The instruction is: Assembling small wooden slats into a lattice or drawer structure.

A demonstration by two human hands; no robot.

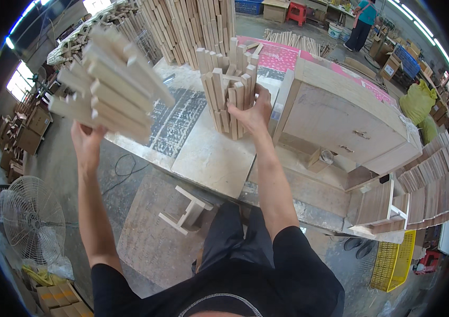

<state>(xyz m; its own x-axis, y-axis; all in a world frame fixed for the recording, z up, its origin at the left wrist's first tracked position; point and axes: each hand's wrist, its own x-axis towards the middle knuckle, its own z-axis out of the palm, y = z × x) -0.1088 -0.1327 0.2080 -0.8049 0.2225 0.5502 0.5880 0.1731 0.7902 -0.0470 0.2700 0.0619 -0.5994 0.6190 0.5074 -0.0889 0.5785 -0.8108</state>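
A bundle of pale wooden strips (116, 87), smeared by motion, is lifted above the left end of the bench. My left hand (88, 137) is closed on its lower edge. On the bench ahead stands a second bundle of wooden strips (219, 98), roughly upright, with uneven tops. My right hand (253, 111) grips its right side, thumb across the front and fingers behind. Under both hands runs the worktop, with a bare pale board (214, 153) at its near edge.
Tall stacks of strips (182, 31) rise behind the bench. To the right sits a wooden cabinet-like box (340, 116), beside it stacked slats (425, 185). Lower down are a small H-shaped wooden piece (187, 208), a floor fan (33, 219) and a yellow crate (393, 259).
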